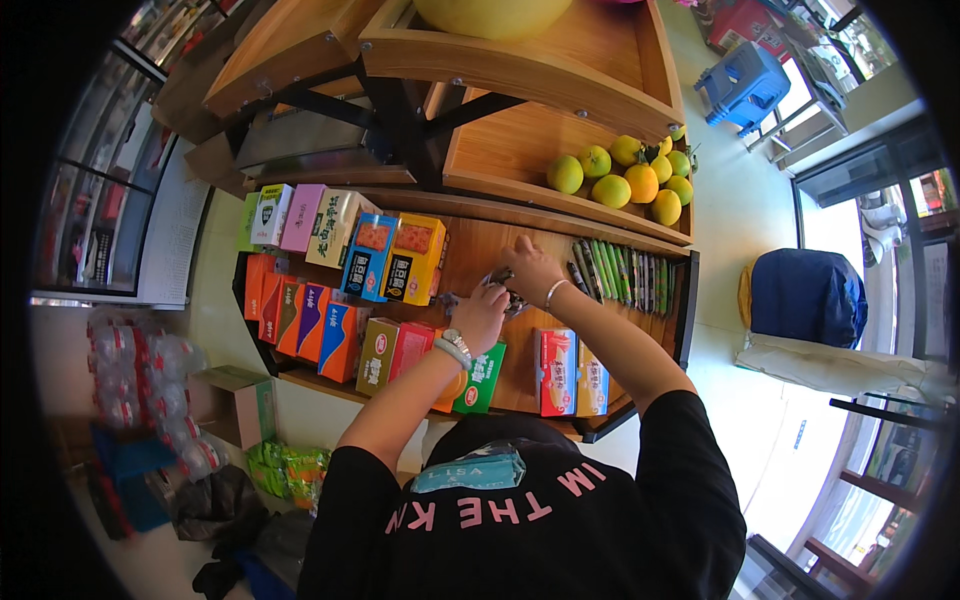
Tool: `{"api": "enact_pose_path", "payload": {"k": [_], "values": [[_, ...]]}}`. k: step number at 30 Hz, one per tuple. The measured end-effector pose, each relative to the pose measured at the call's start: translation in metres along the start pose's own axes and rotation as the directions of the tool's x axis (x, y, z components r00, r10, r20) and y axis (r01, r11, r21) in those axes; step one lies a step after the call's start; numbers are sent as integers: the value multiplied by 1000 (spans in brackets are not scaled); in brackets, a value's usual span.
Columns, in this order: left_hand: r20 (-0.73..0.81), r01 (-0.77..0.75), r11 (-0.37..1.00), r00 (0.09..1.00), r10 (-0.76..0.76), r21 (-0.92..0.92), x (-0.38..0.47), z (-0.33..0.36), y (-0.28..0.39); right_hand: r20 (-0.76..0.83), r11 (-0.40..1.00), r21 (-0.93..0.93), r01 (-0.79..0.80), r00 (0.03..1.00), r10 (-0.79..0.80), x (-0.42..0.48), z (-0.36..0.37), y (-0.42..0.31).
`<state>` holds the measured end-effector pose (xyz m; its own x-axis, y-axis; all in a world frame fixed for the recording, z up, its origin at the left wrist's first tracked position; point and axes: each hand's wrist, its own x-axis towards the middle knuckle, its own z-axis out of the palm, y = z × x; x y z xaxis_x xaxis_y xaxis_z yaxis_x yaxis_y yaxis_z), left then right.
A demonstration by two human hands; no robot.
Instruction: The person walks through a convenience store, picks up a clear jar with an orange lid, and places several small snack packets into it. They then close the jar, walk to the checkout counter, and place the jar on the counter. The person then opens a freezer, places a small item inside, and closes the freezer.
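Over the wooden shelf (517, 232), my left hand (484, 319), with a watch and bangle at the wrist, grips a bundle of small dark, shiny packets (517, 304). My right hand (531, 270), wearing a thin bracelet, bends over the same bundle with its fingertips at the upper end. Both hands partly hide the packets, so their exact shape cannot be made out. To the right stands a row of slim green and black packets (619, 271). Yellow (412, 259) and blue (367, 255) snack boxes sit just left of my hands.
Along the shelf's near side stand orange boxes (337, 341), a green box (480, 379) and a red-and-white box (555, 373). Green-yellow citrus fruits (611, 192) fill part of the tier above. A blue plastic stool (742, 86) and bottle packs (116, 367) are on the floor.
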<state>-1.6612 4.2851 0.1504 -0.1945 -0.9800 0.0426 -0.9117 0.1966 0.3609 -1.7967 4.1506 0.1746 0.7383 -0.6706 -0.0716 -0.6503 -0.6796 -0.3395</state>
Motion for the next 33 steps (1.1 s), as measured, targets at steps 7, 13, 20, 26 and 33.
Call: {"api": "enact_pose_path", "payload": {"k": [7, 13, 20, 26, 33], "values": [[-41, 38, 994, 998, -43, -105, 7, -8, 3, -15, 964, 253, 83, 997, -82, -6, 17, 5], [41, 115, 982, 993, -110, -149, 4, -12, -6, 54, 999, -20, 47, 998, -45, -10, 11, 2], [94, 91, 984, 993, -77, -153, -7, 2, -12, 35, 997, 66, 45, 998, -48, -3, 22, 7], [2, 123, 947, 992, -128, -295, 8, 4, -10, 225, 991, -98, 89, 972, -65, 0, 25, 8], [24, 233, 928, 971, -236, -289, 10, 14, -7, 189, 996, -90, 28, 982, -11, -12, 11, 5]]}}
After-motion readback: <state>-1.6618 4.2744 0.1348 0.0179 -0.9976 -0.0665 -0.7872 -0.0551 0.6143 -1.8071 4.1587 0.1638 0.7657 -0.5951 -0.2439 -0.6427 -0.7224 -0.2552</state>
